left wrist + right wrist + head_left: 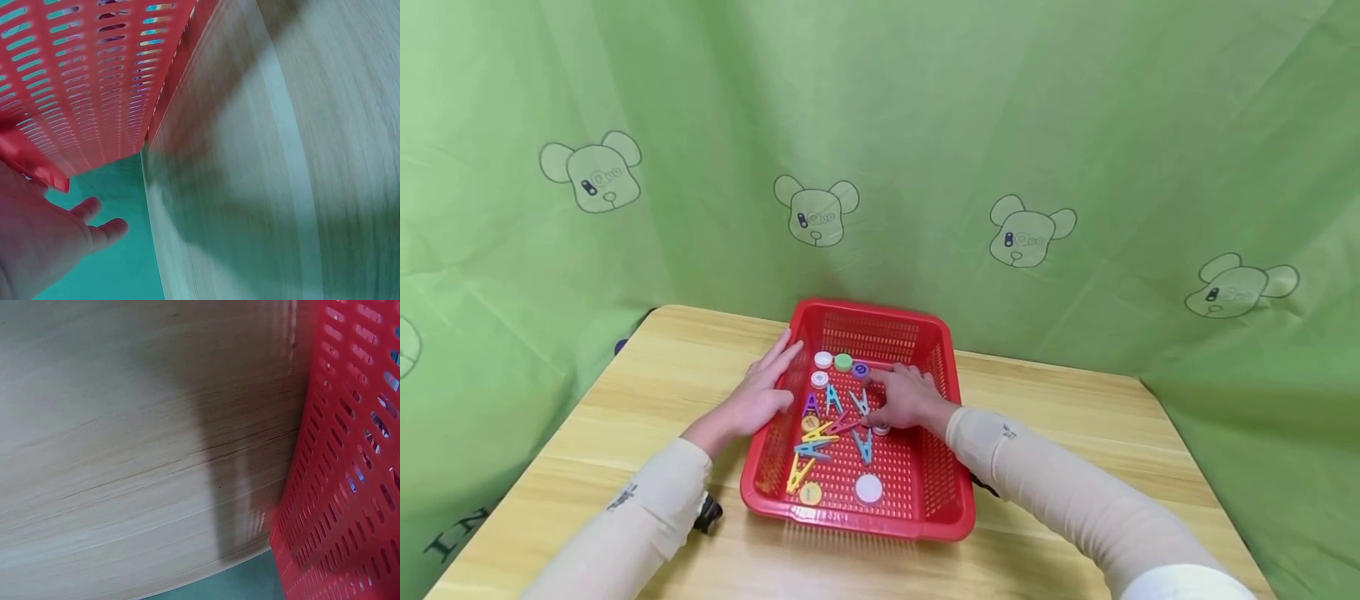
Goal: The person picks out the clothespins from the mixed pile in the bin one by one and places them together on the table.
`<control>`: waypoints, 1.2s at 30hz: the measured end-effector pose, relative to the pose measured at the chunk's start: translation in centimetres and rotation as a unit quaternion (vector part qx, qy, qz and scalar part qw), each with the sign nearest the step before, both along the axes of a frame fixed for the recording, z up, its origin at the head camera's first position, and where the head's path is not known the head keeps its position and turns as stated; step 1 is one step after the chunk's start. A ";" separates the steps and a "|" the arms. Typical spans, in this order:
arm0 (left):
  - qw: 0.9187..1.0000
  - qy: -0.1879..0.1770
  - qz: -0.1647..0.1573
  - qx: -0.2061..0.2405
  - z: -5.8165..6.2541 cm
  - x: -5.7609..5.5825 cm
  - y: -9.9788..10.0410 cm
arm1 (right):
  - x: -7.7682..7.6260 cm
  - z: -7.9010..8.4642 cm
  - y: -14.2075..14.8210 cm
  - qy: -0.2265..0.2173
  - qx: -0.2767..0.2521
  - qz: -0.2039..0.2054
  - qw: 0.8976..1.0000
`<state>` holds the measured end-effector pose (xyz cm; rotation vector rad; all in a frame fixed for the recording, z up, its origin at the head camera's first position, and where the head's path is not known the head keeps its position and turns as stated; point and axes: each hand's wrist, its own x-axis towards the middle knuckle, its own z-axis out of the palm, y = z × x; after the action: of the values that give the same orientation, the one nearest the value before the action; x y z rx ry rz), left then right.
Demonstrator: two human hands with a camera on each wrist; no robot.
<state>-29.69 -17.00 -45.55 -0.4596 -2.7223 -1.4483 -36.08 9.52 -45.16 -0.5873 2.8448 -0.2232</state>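
Observation:
A red plastic basket (951, 400) stands on the table with clothespins and round caps in it. Against its left rim rests my left hand (758, 400), fingers straight and spread; the left wrist view shows its fingers (106, 232) beside the basket wall. My right hand (904, 395) reaches inside from the right, thumb and index finger apart. Near its index fingertip lies a purple cap (861, 370), with a pale clothespin (859, 403) just left of the hand. A pink clothespin (838, 424) lies by the thumb. Part of a white cap (881, 430) shows below this hand, which hides the basket floor beneath.
Inside the basket are also a green cap (843, 362), a large white cap (868, 489), yellow clothespins (801, 473) and blue ones (864, 447). A black object (707, 512) sits by the left forearm. A green curtain (925, 150) hangs behind the wooden table (1060, 400).

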 end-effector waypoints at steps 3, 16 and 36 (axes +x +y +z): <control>1.000 -0.003 0.002 0.002 -0.1 0.0 0.1 | 0.1 0.0 0.2 0.001 -0.002 0.007 1.000; 1.000 -0.003 -0.001 0.011 0.1 0.1 0.1 | 0.2 0.1 0.2 0.000 0.001 0.008 1.000; 1.000 -0.018 -0.003 0.001 0.3 0.2 0.1 | 0.5 0.8 0.3 0.016 -0.096 -0.023 0.995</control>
<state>-29.52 -16.89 -45.25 -0.4476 -2.7486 -1.4764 -35.60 9.81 -44.32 -0.5655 2.8903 -0.5034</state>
